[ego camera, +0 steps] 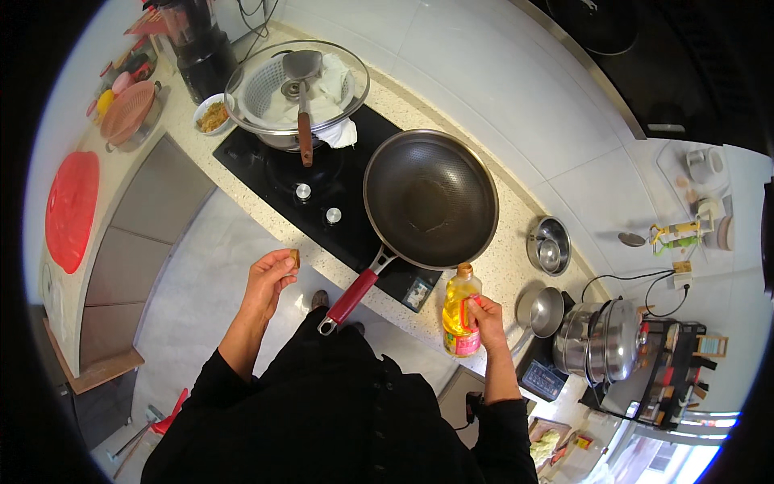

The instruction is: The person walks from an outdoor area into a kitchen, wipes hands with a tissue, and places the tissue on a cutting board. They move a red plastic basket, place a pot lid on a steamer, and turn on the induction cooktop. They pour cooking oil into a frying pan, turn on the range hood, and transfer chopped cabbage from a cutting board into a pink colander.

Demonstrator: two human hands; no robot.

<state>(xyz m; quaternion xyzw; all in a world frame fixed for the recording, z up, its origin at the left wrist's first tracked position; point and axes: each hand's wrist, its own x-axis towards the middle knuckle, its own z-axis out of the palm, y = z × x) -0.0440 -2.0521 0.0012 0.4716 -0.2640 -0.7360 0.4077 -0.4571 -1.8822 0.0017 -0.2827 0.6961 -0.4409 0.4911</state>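
Note:
My right hand (488,320) grips the red handle of a clear plastic bottle of yellow cooking oil (453,314). The bottle's neck is uncapped and sits close to the rim of a dark wok (429,199). In my left hand (269,278) a small brownish-gold bottle cap (295,258) is pinched between thumb and fingers. The wok rests on a black glass cooktop (357,181), its textured inside holding no food. Its red handle (351,297) points towards me, between my two hands.
A glass lid (357,100) covers a white colander and cloth on the left burner, with a wooden-handled spatula (304,121) on top. A bowl of brown food (211,115) stands beside it. Steel bowls (553,227), a saucepan (544,311) and a steamer pot (580,342) line the right.

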